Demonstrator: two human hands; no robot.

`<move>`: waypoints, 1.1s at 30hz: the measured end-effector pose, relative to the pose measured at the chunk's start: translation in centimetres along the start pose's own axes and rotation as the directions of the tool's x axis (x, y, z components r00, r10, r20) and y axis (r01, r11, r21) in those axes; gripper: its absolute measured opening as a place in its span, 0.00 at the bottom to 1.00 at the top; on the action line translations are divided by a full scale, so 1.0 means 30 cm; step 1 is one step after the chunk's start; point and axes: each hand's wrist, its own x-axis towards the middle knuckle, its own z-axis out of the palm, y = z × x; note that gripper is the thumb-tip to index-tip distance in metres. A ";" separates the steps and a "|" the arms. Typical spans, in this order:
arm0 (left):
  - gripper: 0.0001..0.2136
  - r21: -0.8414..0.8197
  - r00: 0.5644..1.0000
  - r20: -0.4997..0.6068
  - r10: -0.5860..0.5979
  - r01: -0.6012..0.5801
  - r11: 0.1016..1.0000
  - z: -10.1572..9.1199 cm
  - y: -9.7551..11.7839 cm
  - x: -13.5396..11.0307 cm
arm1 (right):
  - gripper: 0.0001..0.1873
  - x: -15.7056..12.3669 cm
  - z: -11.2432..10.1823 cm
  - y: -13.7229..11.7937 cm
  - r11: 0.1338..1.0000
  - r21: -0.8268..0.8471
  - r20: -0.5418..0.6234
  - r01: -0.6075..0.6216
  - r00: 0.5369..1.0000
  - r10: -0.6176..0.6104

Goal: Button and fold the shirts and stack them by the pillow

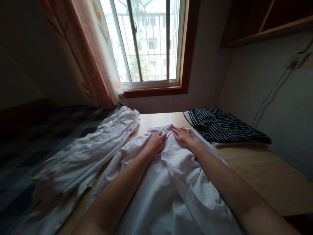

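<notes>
A white button-up shirt (149, 192) lies spread over the wooden table in front of me, its collar end toward the window. My left hand (156, 142) rests on the cloth just left of the collar, with bent fingers closed on the fabric. Beside it, my right hand (183, 136) lies on the shirt to the right of the collar, fingers stretched out and fairly flat. Folds run down the front placket between my forearms. The fingertips of both hands are partly hard to make out.
Another rumpled white garment (80, 156) lies to the left, over the table edge and a dark checked bedspread (19, 163). A black-and-white striped cloth (222, 125) sits at the right on the wooden table (266, 173). Behind are a window (151, 42) and a curtain (90, 58).
</notes>
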 end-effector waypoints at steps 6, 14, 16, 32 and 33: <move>0.21 -0.050 0.997 0.082 -0.004 0.008 0.999 0.013 -0.019 -0.015 | 0.29 0.006 0.003 0.002 0.999 0.035 0.013 -0.005 1.000 0.005; 0.24 -0.073 0.984 0.165 -0.073 0.086 0.994 -0.005 -0.005 -0.039 | 0.29 -0.007 0.018 0.013 1.000 0.027 -0.017 0.003 1.000 -0.003; 0.24 -0.070 0.982 0.169 -0.080 0.093 0.993 -0.009 0.004 -0.045 | 0.27 -0.017 0.013 0.010 0.999 0.035 -0.051 0.018 0.999 -0.016; 0.20 -0.119 0.996 -0.033 -0.087 0.083 0.989 -0.018 0.049 -0.080 | 0.17 -0.011 0.028 -0.101 0.944 0.193 -0.149 0.268 0.959 -0.242; 0.17 -0.101 0.992 -0.054 -0.112 0.106 0.989 -0.035 0.039 -0.076 | 0.17 -0.012 0.029 -0.097 0.945 0.189 -0.148 0.267 0.959 -0.242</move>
